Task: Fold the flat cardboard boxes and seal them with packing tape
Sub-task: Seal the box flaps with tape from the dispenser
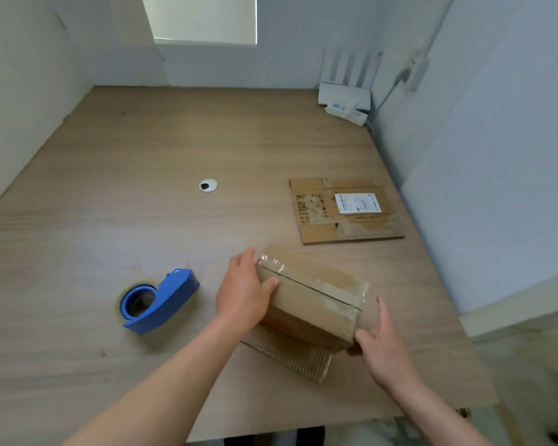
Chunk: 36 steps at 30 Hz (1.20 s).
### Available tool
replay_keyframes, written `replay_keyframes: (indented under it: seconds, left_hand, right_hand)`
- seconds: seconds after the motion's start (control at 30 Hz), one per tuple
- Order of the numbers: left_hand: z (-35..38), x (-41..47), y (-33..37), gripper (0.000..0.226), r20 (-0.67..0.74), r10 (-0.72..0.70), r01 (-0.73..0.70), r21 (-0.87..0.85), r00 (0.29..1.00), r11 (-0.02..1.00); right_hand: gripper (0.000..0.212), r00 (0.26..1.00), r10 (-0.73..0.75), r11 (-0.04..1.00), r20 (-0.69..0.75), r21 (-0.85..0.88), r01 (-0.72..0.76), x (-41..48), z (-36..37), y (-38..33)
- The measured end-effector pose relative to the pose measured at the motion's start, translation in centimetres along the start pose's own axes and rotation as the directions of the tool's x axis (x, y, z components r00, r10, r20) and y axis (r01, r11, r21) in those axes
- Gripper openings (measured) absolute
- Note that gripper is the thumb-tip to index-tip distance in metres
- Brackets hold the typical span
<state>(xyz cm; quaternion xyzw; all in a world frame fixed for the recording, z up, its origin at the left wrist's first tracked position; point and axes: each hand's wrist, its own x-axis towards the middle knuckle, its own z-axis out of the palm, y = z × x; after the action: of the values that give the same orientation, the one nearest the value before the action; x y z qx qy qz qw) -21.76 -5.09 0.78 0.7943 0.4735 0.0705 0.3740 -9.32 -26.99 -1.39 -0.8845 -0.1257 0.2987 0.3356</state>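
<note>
Left grip (244, 292) clasps the taped cardboard box (310, 304) by its left end, and right grip (382, 347) holds its near right corner. The box sits tilted on the tabletop (142, 156), over a corrugated cardboard piece (290, 360). A blue tape dispenser (158, 300) lies to the left, and a flat cardboard box (342, 210) lies beyond.

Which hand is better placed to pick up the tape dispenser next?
Left, probably. The left hand grips the folded box on the side where the blue tape dispenser lies; the right hand holds its opposite end, farther away.
</note>
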Motion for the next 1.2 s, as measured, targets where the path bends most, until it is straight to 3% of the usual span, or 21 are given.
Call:
replay_keyframes:
  seconds: [0.07,0.13,0.2,0.3,0.4,0.47,0.5,0.53,0.6,0.63,0.7,0.8,0.9,0.97,1.2]
  left_hand:
    - [0.6,-0.9,-0.7,0.07,-0.051,-0.076,0.074,-0.044,0.996,0.996]
    - [1.0,-1.7,-1.5,0.062,-0.043,-0.098,0.093,-0.105,0.994,0.99]
    - [1.1,-1.6,-1.8,0.052,-0.031,-0.103,0.096,-0.164,0.994,0.982]
    - [0.7,-0.7,-1.6,0.056,-0.065,-0.112,0.094,-0.235,0.992,0.967]
    - [0.4,-0.1,-1.4,0.072,-0.061,-0.098,0.078,-0.275,0.993,0.958]
    - [0.6,0.0,-1.8,0.077,0.008,-0.08,0.078,-0.311,0.997,0.947]
    - [0.6,-0.1,-2.0,0.079,0.033,-0.076,0.082,-0.335,0.997,0.938]
    - [0.6,-0.2,-2.1,0.081,0.045,-0.074,0.085,-0.355,0.996,0.931]
    - [0.3,-0.6,-2.5,0.081,0.011,-0.071,0.071,-0.355,0.997,0.932]
    - [-0.1,-0.7,-2.9,0.079,-0.042,-0.067,0.05,-0.316,0.997,0.948]
    - [-1.5,-1.0,-4.7,0.069,-0.203,-0.046,0.014,-0.154,0.978,0.988]
    - [-4.2,-1.3,-9.4,0.062,-0.345,-0.048,0.109,0.159,0.937,0.981]
    - [-5.8,-1.3,-13.8,0.061,-0.291,-0.166,0.273,0.38,0.942,0.884]
    - [-6.1,-0.9,-15.7,0.058,-0.219,-0.209,0.289,0.452,0.953,0.844]
    - [-5.8,1.6,-18.0,0.036,-0.088,-0.277,0.286,0.443,0.957,0.849]
  right_hand:
    - [0.105,0.998,-0.059,0.998,-0.039,-0.04,0.057,0.0,-0.5,-0.6]
    - [0.1,0.969,-0.216,0.975,-0.122,-0.073,0.208,0.8,-1.5,-1.6]
    - [0.073,0.953,-0.298,0.953,-0.055,-0.064,0.295,1.2,-2.0,-3.3]
    - [0.011,0.975,-0.213,0.949,0.057,-0.225,0.22,0.9,-1.2,-5.0]
    - [0.04,0.981,-0.148,0.905,0.124,-0.383,0.185,-0.2,0.4,-4.3]
    - [0.039,0.977,-0.14,0.907,0.158,-0.376,0.191,-0.9,1.1,-4.1]
    - [0.043,0.974,-0.17,0.907,0.151,-0.362,0.214,-0.8,1.3,-4.3]
    - [0.06,0.961,-0.23,0.894,0.153,-0.357,0.27,-0.6,1.3,-4.7]
    - [0.093,0.901,-0.388,0.827,0.196,-0.359,0.434,0.2,1.3,-6.1]
    - [0.097,0.851,-0.473,0.762,0.227,-0.38,0.525,0.6,1.5,-6.8]
    - [0.092,0.767,-0.574,0.637,0.286,-0.433,0.638,1.2,2.2,-7.8]
    - [0.086,0.736,-0.583,0.577,0.344,-0.463,0.673,1.5,3.3,-7.5]
    - [0.079,0.733,-0.591,0.574,0.336,-0.463,0.675,1.2,4.2,-7.1]
    - [0.079,0.739,-0.593,0.568,0.32,-0.485,0.665,0.9,4.6,-7.0]
    - [0.073,0.78,-0.556,0.631,0.286,-0.466,0.62,0.4,5.1,-7.5]
